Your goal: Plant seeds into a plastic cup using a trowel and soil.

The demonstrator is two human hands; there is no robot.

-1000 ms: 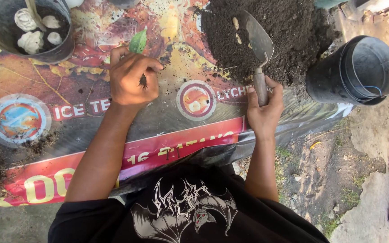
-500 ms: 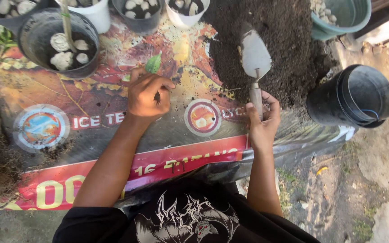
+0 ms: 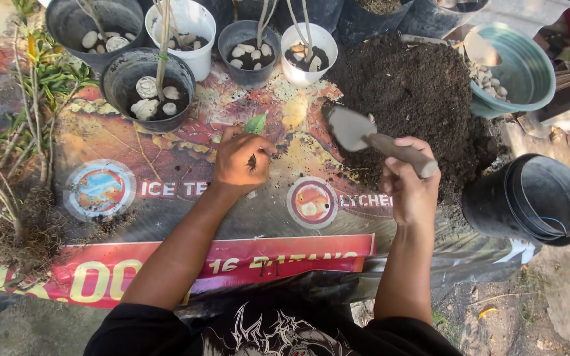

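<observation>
Gripped around a trowel (image 3: 364, 135), right hand (image 3: 411, 191) (left hand (image 3: 242, 158) pinching a leaf (image 3: 256, 123))

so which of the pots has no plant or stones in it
The black pot at the far right, beside the soil pile near the right hand: its inside is bare, while the others hold stems, stones or soil.

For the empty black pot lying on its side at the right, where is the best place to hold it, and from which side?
Probably the rim of the black pot. It lies tipped, its open mouth facing up and right, so come from the right and pinch the wall there, one thumb inside. The right hand is nearest but holds the trowel.
</observation>
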